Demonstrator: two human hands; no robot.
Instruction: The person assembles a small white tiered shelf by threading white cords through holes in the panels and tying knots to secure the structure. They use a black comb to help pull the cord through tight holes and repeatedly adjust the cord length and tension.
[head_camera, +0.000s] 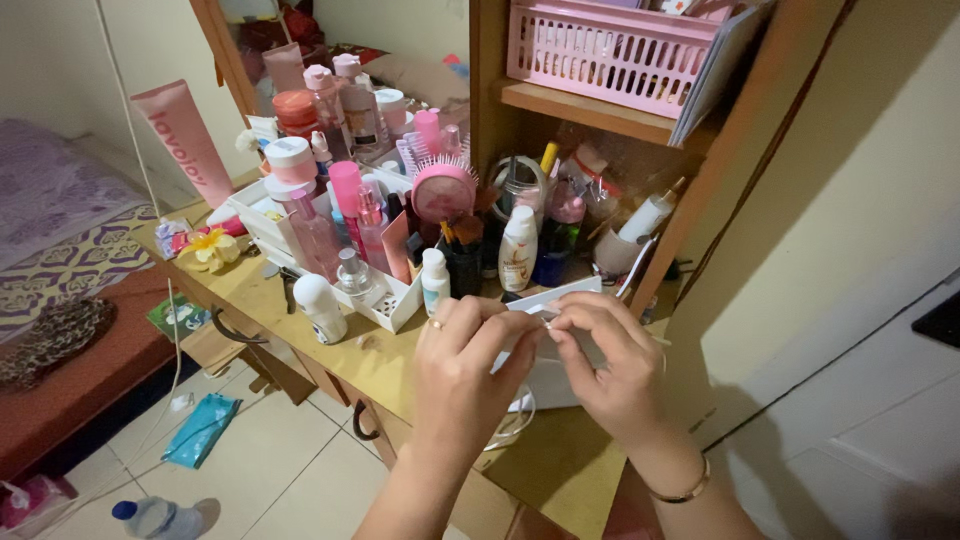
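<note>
- Left hand (465, 375) and right hand (610, 365) are both pinching the top edge of a white box (555, 345), fingertips meeting at its flap.
- The box is standing on the wooden dresser (560, 470), in front of the crowded cosmetics tray (400, 310).
- The flap is lifting but not fully open; contents hidden.

I see soft, warm indoor light, even and moderately bright, apparently coming from above and behind me. My left hand (465, 375) and right hand (610, 365) are evenly lit and reasonably sharp. Right of them a broad soft shadow spreads over the pale wall (840, 230). Beyond the hands, the wooden shelf recess (590, 190) is dim and slightly murky. Far left of the hands, lines bend toward the frame edge and detail softens.
</note>
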